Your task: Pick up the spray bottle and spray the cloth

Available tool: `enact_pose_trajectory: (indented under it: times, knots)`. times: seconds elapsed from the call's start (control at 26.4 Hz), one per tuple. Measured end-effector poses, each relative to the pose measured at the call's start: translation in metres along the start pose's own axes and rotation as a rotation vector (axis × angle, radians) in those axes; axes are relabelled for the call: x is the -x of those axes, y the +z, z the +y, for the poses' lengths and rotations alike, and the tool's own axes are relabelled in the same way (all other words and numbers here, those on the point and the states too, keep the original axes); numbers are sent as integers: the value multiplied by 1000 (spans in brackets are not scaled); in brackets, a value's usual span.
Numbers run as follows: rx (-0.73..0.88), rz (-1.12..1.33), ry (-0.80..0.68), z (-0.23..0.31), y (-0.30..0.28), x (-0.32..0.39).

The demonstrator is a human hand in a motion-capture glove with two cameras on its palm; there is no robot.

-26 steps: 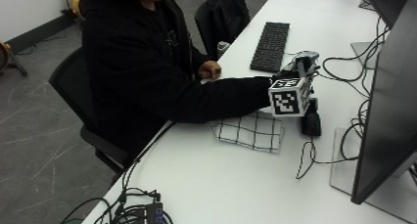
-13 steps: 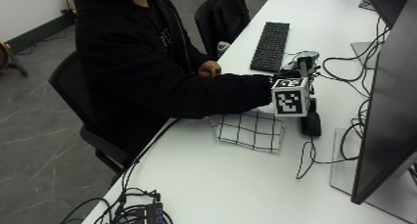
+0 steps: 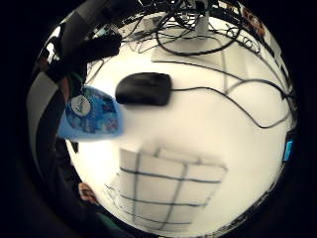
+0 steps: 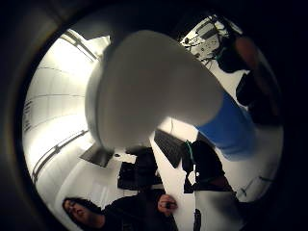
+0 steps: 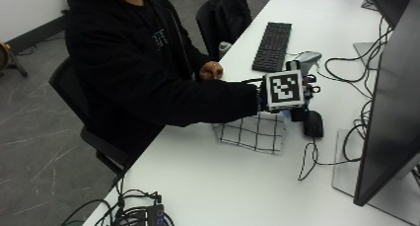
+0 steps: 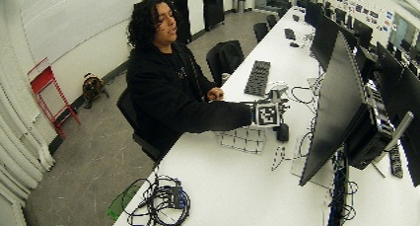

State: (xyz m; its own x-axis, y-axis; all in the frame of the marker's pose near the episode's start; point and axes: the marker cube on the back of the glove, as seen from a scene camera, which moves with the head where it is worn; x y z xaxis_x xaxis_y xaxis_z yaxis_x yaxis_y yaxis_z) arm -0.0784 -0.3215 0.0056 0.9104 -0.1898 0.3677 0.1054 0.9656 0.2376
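Observation:
My gloved right hand (image 5: 260, 98) grips the spray bottle (image 5: 302, 59) and holds it upright just past the cloth's far edge, beside the mouse. The bottle's grey-white trigger head (image 4: 149, 86) fills the thumb side palm view, with the blue body (image 4: 231, 127) below it. The blue labelled body (image 3: 91, 116) also shows in the little finger side palm view. The white cloth (image 5: 253, 132) with a dark grid lies flat on the table in front of the person. The same cloth (image 3: 166, 191) appears under the palm.
A black mouse (image 5: 313, 123) lies right beside the cloth, its cable running off. A black keyboard (image 5: 272, 46) sits further along the table (image 5: 216, 186). A large monitor (image 5: 387, 97) stands behind with loose cables. The bare left hand (image 5: 211, 70) rests at the table's edge.
The hand with the bottle has shifted slightly up and toward the person. The cloth and mouse have not moved.

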Motion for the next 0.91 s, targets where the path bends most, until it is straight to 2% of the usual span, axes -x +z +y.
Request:
enact_pose_trajectory:
  times: [0.38,0.64,0.91]
  knots:
    - [323,555,-64,105,-43,-2]
    - [431,622,-198,188,-56,26]
    - [466,678,-271,242,-44,49]
